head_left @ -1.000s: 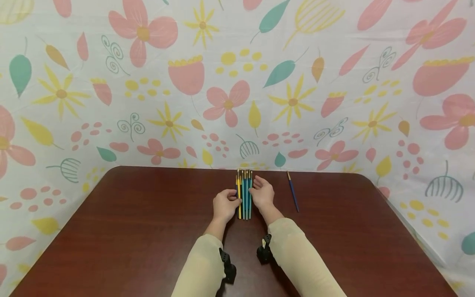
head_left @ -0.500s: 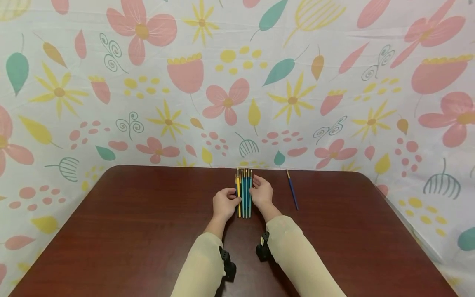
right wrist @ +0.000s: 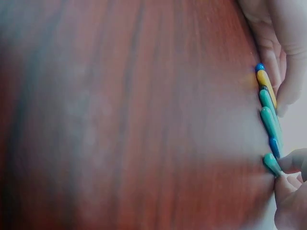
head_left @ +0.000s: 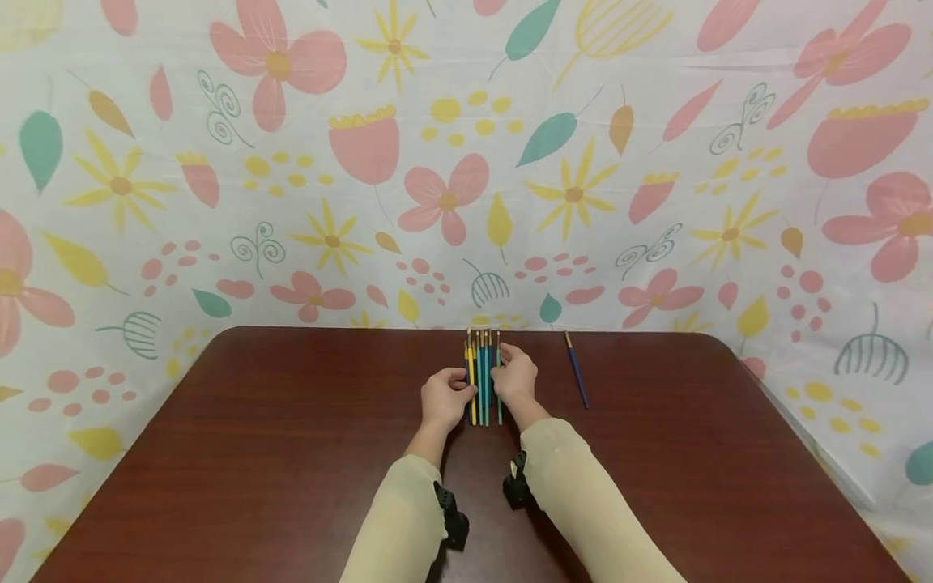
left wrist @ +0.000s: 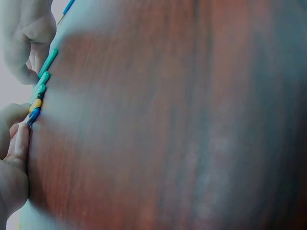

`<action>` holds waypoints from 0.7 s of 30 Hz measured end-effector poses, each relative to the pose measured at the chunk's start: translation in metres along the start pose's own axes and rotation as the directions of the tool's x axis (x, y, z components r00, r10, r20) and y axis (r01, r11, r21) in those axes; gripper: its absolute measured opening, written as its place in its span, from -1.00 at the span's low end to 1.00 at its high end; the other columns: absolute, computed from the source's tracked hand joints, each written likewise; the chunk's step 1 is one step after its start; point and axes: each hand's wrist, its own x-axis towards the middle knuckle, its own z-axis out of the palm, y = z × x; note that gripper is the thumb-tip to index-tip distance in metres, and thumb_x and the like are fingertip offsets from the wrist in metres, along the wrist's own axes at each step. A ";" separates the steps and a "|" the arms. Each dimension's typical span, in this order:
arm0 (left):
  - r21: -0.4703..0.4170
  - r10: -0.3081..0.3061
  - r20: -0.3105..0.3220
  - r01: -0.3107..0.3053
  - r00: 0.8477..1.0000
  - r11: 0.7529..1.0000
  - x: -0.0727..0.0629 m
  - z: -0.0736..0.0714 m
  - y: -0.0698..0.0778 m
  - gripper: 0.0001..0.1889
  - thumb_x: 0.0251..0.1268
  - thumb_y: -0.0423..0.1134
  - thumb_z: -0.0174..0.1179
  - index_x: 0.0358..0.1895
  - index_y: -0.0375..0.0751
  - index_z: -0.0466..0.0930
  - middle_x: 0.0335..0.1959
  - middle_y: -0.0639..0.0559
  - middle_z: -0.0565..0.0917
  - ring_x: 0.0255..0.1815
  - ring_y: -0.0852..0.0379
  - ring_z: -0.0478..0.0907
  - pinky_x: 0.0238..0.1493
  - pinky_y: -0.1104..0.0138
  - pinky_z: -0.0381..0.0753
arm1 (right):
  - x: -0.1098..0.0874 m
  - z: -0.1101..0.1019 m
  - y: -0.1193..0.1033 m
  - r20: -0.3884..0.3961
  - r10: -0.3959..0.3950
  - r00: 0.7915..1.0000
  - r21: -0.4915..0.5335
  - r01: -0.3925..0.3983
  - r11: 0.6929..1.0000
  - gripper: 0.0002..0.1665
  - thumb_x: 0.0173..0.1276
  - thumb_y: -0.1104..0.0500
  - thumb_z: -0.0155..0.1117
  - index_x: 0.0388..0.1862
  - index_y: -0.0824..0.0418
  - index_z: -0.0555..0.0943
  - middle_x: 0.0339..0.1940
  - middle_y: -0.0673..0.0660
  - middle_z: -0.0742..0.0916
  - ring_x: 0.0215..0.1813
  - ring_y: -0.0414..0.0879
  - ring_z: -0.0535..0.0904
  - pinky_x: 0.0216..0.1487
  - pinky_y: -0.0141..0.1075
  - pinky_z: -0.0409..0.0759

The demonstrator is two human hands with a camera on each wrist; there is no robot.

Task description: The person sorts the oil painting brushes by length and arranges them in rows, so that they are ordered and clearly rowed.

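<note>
Hands apart, the left hand (head_left: 445, 398) pinches the left edge of a row of paintbrushes (head_left: 481, 389); the right hand (head_left: 516, 376) pinches a teal brush (head_left: 500, 411) just beside it. The row seems largely formed; a blue brush (head_left: 577, 370) lies outside, right of both hands.

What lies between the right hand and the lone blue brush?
In the head view, only bare tabletop shows between the right hand and that brush.
</note>
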 end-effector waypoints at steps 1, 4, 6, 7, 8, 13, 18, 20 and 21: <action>-0.001 0.000 -0.001 0.000 1.000 1.000 0.000 0.001 0.000 -0.66 0.16 -0.28 0.31 0.03 -0.23 0.63 -0.14 -0.13 0.70 -0.12 -0.01 0.65 -0.23 0.24 0.68 | 0.000 0.000 0.001 -0.008 0.006 1.000 -0.006 -0.006 1.000 -0.40 0.33 0.37 0.11 0.37 0.24 0.35 0.32 0.24 0.50 0.35 0.09 0.41 0.18 -0.05 0.53; -0.002 0.002 -0.004 -0.002 1.000 1.000 0.000 0.004 0.000 -0.66 0.14 -0.29 0.32 0.01 -0.24 0.64 -0.16 -0.14 0.70 -0.13 0.00 0.65 -0.23 0.24 0.68 | 0.000 -0.001 0.002 -0.034 0.023 0.999 0.009 -0.023 1.000 -0.42 0.34 0.36 0.12 0.36 0.24 0.37 0.30 0.25 0.52 0.33 0.09 0.43 0.16 -0.05 0.54; -0.003 0.008 -0.004 -0.008 1.000 1.000 0.000 0.005 0.001 -0.67 0.14 -0.28 0.32 0.01 -0.24 0.64 -0.16 -0.14 0.71 -0.14 -0.01 0.66 -0.21 0.23 0.68 | 0.000 -0.002 0.003 -0.062 0.034 0.997 0.043 -0.031 0.999 -0.43 0.33 0.35 0.15 0.33 0.24 0.40 0.28 0.26 0.53 0.31 0.09 0.45 0.15 -0.05 0.55; -0.004 0.012 -0.004 -0.012 1.000 1.000 0.000 0.006 0.001 -0.67 0.15 -0.29 0.32 0.01 -0.25 0.64 -0.17 -0.15 0.71 -0.14 -0.01 0.66 -0.21 0.23 0.69 | 0.000 -0.003 0.003 -0.074 0.041 0.996 0.063 -0.037 0.997 -0.44 0.32 0.34 0.15 0.32 0.24 0.41 0.27 0.26 0.54 0.30 0.10 0.46 0.15 -0.04 0.55; -0.003 0.016 -0.005 -0.016 1.000 1.000 0.001 0.006 0.001 -0.67 0.15 -0.29 0.32 0.01 -0.25 0.64 -0.17 -0.15 0.71 -0.14 -0.01 0.66 -0.20 0.23 0.69 | 0.000 -0.003 0.004 -0.084 0.046 0.995 0.079 -0.040 0.996 -0.45 0.32 0.34 0.16 0.31 0.24 0.42 0.27 0.27 0.54 0.30 0.10 0.47 0.14 -0.04 0.56; -0.005 0.013 -0.003 -0.013 1.000 1.000 0.001 0.007 0.000 -0.67 0.13 -0.30 0.33 0.00 -0.25 0.64 -0.17 -0.14 0.70 -0.14 0.00 0.66 -0.20 0.24 0.69 | -0.001 -0.005 0.005 -0.110 0.074 0.991 0.146 -0.057 0.988 -0.46 0.30 0.36 0.18 0.28 0.27 0.45 0.24 0.29 0.56 0.28 0.12 0.48 0.13 -0.03 0.56; -0.006 0.003 -0.002 -0.003 1.000 1.000 0.002 0.004 -0.002 -0.66 0.13 -0.29 0.33 0.01 -0.23 0.64 -0.14 -0.14 0.70 -0.13 0.01 0.65 -0.19 0.24 0.68 | -0.002 -0.007 0.005 -0.108 0.090 0.990 0.222 -0.064 0.973 -0.47 0.29 0.36 0.19 0.27 0.27 0.46 0.22 0.29 0.56 0.28 0.12 0.48 0.15 -0.03 0.55; -0.006 0.000 -0.004 0.000 1.000 1.000 0.002 0.002 -0.002 -0.66 0.14 -0.28 0.33 0.02 -0.23 0.64 -0.12 -0.13 0.70 -0.11 0.00 0.65 -0.20 0.24 0.68 | -0.003 -0.008 0.004 -0.100 0.091 0.991 0.252 -0.064 0.966 -0.47 0.29 0.36 0.19 0.27 0.25 0.46 0.23 0.28 0.56 0.29 0.10 0.47 0.17 -0.04 0.54; -0.008 -0.003 -0.005 0.003 1.000 1.000 0.002 0.001 -0.002 -0.66 0.14 -0.28 0.33 0.02 -0.22 0.64 -0.11 -0.13 0.70 -0.11 0.00 0.65 -0.20 0.23 0.68 | -0.003 -0.009 0.003 -0.095 0.088 0.992 0.262 -0.060 0.963 -0.46 0.29 0.36 0.19 0.27 0.25 0.46 0.23 0.28 0.55 0.30 0.11 0.47 0.17 -0.04 0.54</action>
